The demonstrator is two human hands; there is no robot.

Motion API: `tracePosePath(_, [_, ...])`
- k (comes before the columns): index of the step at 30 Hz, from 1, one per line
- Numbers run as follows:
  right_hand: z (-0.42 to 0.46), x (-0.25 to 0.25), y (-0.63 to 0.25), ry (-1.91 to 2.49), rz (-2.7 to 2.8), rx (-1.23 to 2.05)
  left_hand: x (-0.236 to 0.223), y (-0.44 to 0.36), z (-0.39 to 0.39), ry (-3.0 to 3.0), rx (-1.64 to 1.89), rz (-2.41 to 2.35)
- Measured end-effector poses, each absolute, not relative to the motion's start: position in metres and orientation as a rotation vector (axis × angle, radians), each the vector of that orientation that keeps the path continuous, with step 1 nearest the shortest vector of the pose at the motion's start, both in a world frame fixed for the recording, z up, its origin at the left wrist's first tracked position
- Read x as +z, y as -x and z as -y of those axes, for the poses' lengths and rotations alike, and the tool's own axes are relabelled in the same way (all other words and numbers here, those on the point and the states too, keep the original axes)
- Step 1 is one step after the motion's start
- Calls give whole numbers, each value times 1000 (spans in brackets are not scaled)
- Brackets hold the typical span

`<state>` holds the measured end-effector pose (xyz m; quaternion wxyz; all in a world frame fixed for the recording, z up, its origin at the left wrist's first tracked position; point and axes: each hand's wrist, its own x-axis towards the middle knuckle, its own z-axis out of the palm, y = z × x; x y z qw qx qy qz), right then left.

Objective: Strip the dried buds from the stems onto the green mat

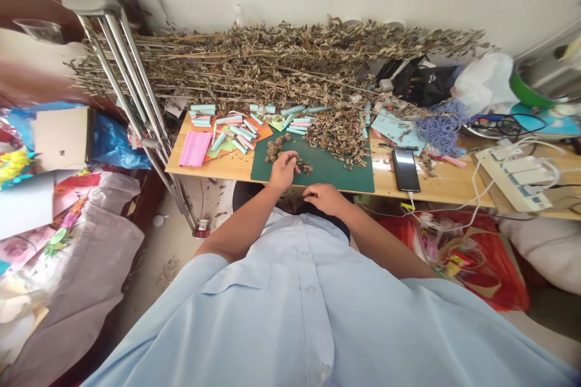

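Left hand (283,172) half-curled by dried plant clumps (274,149) on the green cutting mat (336,180), which probably catches crumbs. Right hand (325,198) loosely curled by the desk (218,169) edge. Can't tell if either's gripping anything.

bright diffuse light, soft shadows, stretched edges
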<state>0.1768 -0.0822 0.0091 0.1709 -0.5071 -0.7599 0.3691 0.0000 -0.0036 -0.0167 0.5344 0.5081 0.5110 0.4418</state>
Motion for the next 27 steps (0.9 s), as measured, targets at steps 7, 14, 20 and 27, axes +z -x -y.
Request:
tracePosePath(7, [54, 7, -184, 1511, 1875, 694, -22, -2, 0, -1314, 1062, -1167])
tracePosePath(14, [2, -9, -191, 1545, 1930, 619, -24, -4, -2, -1366, 978, -1189])
tracePosePath(20, [-10, -6, -189, 1548, 2192, 526, -20, -4, -1, -1444, 951, -1223])
tracePosePath(27, [-4, -7, -189, 1538, 2388, 332, -26, -5, -1, -1470, 940, -1193])
